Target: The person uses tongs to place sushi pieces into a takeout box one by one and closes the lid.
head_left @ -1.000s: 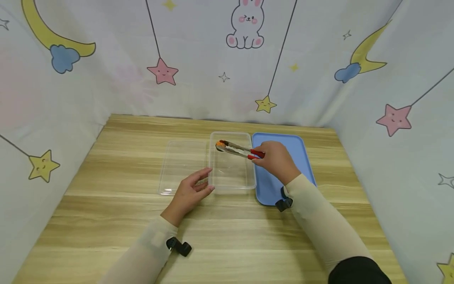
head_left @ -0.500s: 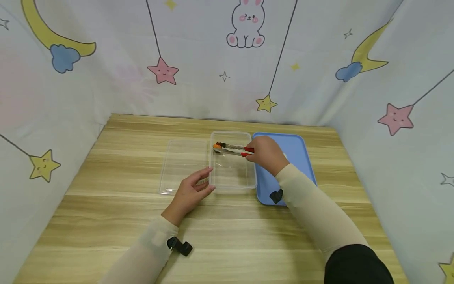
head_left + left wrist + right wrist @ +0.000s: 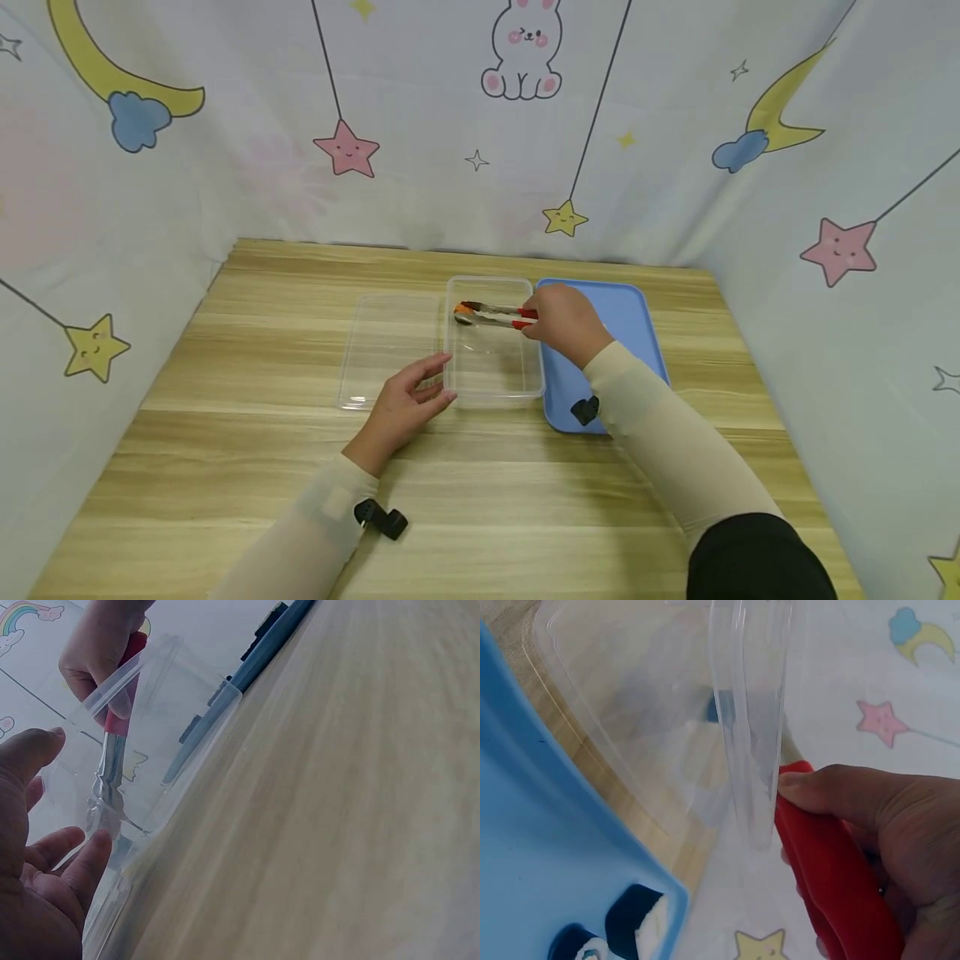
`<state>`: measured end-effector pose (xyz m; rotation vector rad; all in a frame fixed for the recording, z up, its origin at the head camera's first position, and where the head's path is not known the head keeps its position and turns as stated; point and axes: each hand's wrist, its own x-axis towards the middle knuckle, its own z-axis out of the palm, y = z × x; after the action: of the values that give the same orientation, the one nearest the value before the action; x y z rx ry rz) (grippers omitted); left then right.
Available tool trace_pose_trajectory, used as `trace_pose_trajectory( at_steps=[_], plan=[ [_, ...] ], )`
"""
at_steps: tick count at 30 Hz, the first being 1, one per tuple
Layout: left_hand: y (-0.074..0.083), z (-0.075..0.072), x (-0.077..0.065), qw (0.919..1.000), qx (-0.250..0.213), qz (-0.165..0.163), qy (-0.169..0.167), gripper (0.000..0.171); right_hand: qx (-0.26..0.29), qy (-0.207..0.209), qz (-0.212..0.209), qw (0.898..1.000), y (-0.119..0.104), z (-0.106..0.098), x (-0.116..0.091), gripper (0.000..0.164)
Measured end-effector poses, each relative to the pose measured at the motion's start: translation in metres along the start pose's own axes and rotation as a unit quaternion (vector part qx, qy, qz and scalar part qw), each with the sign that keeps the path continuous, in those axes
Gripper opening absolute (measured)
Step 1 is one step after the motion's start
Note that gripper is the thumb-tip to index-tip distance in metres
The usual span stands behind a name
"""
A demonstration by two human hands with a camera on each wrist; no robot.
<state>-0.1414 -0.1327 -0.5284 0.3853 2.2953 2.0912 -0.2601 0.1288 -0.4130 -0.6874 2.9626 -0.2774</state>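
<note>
My right hand [image 3: 567, 323] grips red-handled metal tongs [image 3: 495, 317], reaching over the clear plastic box [image 3: 495, 393] from its right side. Between the tong tips, near the box's far left corner, is a small orange-and-black piece [image 3: 462, 312] that looks like a sushi roll. My left hand [image 3: 401, 404] rests with spread, relaxed fingers at the left wall of the box, thumb and fingertips right at its edge. In the left wrist view, the tongs [image 3: 112, 754] show through the clear wall, pointing down inside the box.
A blue tray [image 3: 566, 414] lies right of the box, partly under my right forearm. Dark-wrapped sushi rolls [image 3: 634, 922] sit on it in the right wrist view. Left of the box lies a clear lid [image 3: 390, 346]. A printed curtain [image 3: 420, 200] stands behind the wooden table [image 3: 465, 508].
My right hand has moved slightly left and lower, bringing the tongs and the piece deeper over the box's left side, then stayed nearly still. The left hand keeps its place.
</note>
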Motion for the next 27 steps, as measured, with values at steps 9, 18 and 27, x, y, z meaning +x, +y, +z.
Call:
trace_pose_trajectory(
  at_steps=[9,18,27],
  plan=[
    [-0.003,0.001,0.000,1.0000,0.004,0.007,-0.001,0.058,0.017,-0.004,0.008,1.000,-0.001,0.000,-0.001,0.023],
    [-0.005,0.001,-0.001,1.0000,0.003,0.003,0.000,0.058,0.057,0.013,0.036,0.998,0.019,-0.006,-0.021,0.046],
    [-0.004,0.000,0.000,1.0000,0.005,0.005,0.002,0.058,0.075,0.114,0.055,0.989,0.077,-0.017,-0.070,0.051]
  ],
)
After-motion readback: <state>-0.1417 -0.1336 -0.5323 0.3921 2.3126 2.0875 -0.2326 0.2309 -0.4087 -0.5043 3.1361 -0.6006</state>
